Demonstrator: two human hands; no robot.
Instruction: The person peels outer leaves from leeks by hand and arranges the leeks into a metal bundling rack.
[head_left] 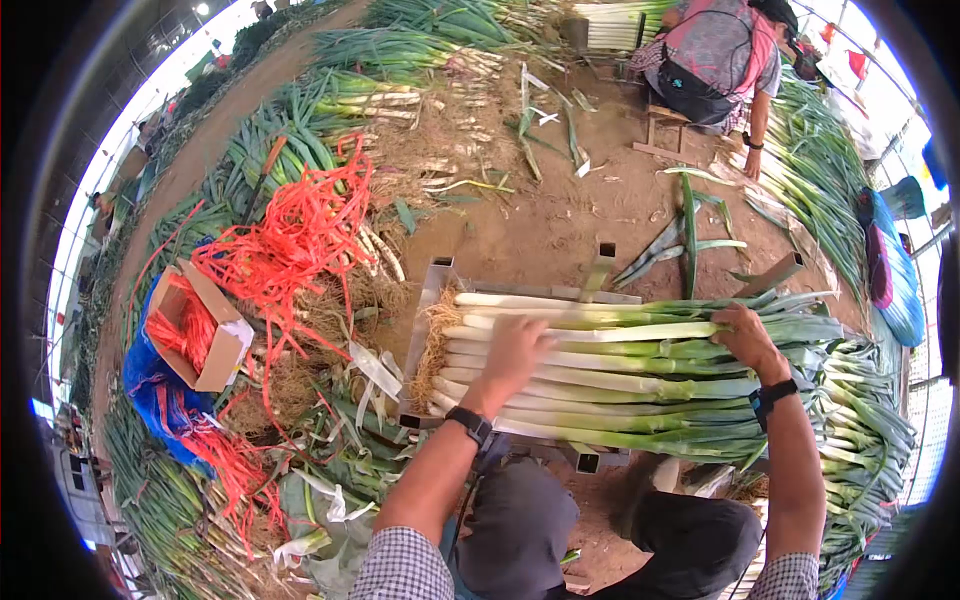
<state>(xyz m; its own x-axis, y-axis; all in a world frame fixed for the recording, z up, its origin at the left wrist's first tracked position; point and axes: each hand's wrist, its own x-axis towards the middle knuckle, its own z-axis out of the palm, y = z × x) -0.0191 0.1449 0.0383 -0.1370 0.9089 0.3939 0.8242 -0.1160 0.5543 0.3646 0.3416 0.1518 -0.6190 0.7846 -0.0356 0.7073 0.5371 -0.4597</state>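
A row of leeks [600,388] lies side by side in a metal frame [425,310], their roots to the left and green leaves to the right. One leek [650,332] rests on top of the row. My right hand [748,340] has its fingers closed round that leek where the stalk turns to leaf. Over the white stalks nearer the roots is my left hand [515,352], its fingers smeared by motion. Whether it grips a stalk is not visible.
Upright metal posts [600,268] rise from the frame. To the left are tangled red plastic strips [290,235] and a cardboard box [225,355] on a blue bag. More leeks [855,420] lie at right. Another person [710,65] sits on a low stool ahead, one hand at leeks.
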